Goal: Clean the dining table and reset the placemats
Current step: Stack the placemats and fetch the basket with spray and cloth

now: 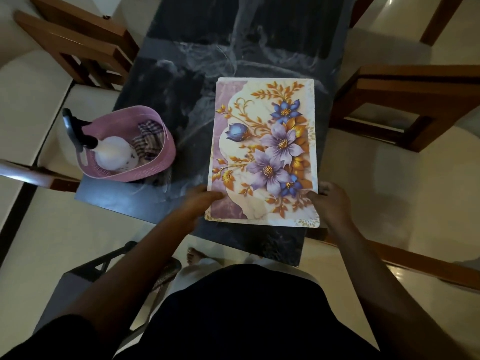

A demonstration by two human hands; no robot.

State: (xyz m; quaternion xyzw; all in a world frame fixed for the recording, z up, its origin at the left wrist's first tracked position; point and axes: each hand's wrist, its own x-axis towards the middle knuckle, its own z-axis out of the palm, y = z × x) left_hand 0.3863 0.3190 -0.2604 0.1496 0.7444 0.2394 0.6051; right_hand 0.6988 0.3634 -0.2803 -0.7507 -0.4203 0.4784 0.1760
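Note:
A floral placemat [263,152], with purple and blue flowers and gold leaves, lies over the near right part of the dark marble dining table [197,61]. My left hand [200,203] pinches the placemat's near left edge, thumb on top. On the near right edge, my right hand [330,203] grips the mat with its thumb on the surface. The mat's near end looks slightly lifted off the table.
A pink plastic basket [158,162] stands at the table's left edge holding a white spray bottle [114,152] with a black trigger and a checked cloth [149,141]. Wooden chairs [405,105] with cream seats surround the table. A foot [194,255] shows below the table's near edge.

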